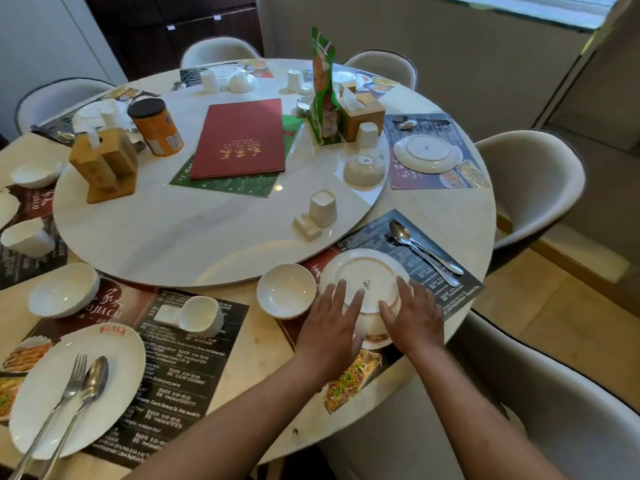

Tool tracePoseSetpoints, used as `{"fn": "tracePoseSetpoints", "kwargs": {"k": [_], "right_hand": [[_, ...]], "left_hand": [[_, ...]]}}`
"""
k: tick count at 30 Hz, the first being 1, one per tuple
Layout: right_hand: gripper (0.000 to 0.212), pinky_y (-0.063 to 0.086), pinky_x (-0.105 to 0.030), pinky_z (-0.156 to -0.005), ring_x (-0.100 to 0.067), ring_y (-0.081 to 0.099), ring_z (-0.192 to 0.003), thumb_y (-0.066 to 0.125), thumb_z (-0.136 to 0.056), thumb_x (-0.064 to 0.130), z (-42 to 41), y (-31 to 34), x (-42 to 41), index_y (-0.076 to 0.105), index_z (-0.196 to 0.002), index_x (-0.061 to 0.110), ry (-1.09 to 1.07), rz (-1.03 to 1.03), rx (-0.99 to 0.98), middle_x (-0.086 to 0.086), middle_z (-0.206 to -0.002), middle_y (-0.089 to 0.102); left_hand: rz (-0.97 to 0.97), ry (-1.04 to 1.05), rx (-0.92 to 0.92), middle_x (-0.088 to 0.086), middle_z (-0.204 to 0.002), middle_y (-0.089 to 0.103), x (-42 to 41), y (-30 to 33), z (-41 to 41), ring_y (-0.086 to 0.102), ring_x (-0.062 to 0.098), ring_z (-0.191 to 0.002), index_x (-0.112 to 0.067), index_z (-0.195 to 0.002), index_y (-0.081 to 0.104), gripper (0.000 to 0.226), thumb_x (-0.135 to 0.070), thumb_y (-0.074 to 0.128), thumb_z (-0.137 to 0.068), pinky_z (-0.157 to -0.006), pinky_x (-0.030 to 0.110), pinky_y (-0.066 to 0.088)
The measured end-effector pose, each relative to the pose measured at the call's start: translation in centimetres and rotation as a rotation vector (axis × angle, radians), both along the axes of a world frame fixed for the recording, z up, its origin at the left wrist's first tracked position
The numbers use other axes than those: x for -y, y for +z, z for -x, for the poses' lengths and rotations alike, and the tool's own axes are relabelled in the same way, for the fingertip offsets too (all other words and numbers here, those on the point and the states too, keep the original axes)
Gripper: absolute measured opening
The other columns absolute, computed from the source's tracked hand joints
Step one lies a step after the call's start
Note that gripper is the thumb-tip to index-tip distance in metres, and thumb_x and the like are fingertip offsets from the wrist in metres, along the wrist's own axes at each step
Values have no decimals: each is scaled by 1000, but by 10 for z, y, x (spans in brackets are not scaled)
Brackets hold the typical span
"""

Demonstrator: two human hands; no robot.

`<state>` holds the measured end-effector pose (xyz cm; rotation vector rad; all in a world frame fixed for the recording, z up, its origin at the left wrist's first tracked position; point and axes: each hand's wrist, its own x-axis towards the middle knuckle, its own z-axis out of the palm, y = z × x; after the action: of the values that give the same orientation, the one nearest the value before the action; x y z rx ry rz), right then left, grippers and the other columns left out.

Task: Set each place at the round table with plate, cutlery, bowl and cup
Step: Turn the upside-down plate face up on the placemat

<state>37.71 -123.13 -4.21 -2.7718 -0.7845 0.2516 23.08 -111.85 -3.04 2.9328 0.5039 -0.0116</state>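
Observation:
An upside-down white plate [363, 275] lies on a dark placemat [433, 282] at the near right place. My left hand [332, 323] rests on its near left edge and my right hand [414, 315] on its near right edge, fingers spread. An upright white bowl [285, 289] stands just left of the plate. A spoon [412, 242] and another piece of cutlery lie on the mat beyond it. An inverted cup [322, 207] and a small white rest [306, 226] stand on the turntable [156, 233] nearby.
At the near left place stands a plate [114, 386] with fork and spoon, a bowl [64, 289] and a tipped cup [202, 313]. On the turntable are a red menu [239, 138], an orange canister [157, 128] and wooden holders. Beige chairs [533, 181] ring the table.

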Motion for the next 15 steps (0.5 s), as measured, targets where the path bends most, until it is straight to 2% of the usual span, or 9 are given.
{"fn": "tracePoseSetpoints", "kwargs": {"k": [2,4,7,11,13,15], "right_hand": [[72,38,-46,-104,-29,40,-131,51,-90,62,-5,3,-2,34,-148,23,-41,11,-46,-6,-145,42],[78,40,-45,-102,-30,41,-129,55,-87,64,-9,8,-6,33,-148,21,-82,30,-90,-8,-142,43],[84,45,-46,-99,-32,44,-127,67,-79,63,-20,13,-16,39,-143,17,-199,11,-201,-10,-139,43],[82,54,-44,-87,-35,59,-114,81,-69,57,-37,18,-31,54,-131,12,-492,-126,-431,-12,-130,57],[81,52,-37,-80,-36,61,-113,84,-72,50,-47,22,-35,53,-132,6,-588,-176,-547,-16,-131,60],[86,53,-39,-83,-37,59,-118,86,-73,44,-58,27,-37,48,-137,1,-620,-198,-634,-19,-135,57]], "left_hand": [[3,-2,-107,19,-167,-8,0,-3,-11,-2,38,-154,-24,-161,-7,88,-60,44,-98,-125,51,8],[-10,2,-182,20,-166,-12,-3,-6,-20,-5,40,-153,-24,-160,-12,93,-67,40,-96,-125,53,6],[-27,26,-255,21,-166,-13,-7,-12,-27,-4,44,-152,-26,-159,-12,96,-73,39,-93,-124,55,7],[-30,23,-276,23,-164,-15,-8,-20,-32,-5,49,-150,-25,-159,-15,97,-74,38,-93,-123,55,10],[-25,12,-272,23,-164,-14,-9,-22,-32,-5,51,-149,-23,-158,-16,97,-73,37,-94,-124,56,10],[-31,-3,-260,23,-165,-13,-9,-22,-30,-5,52,-149,-23,-158,-15,96,-72,37,-94,-123,57,11]]}}
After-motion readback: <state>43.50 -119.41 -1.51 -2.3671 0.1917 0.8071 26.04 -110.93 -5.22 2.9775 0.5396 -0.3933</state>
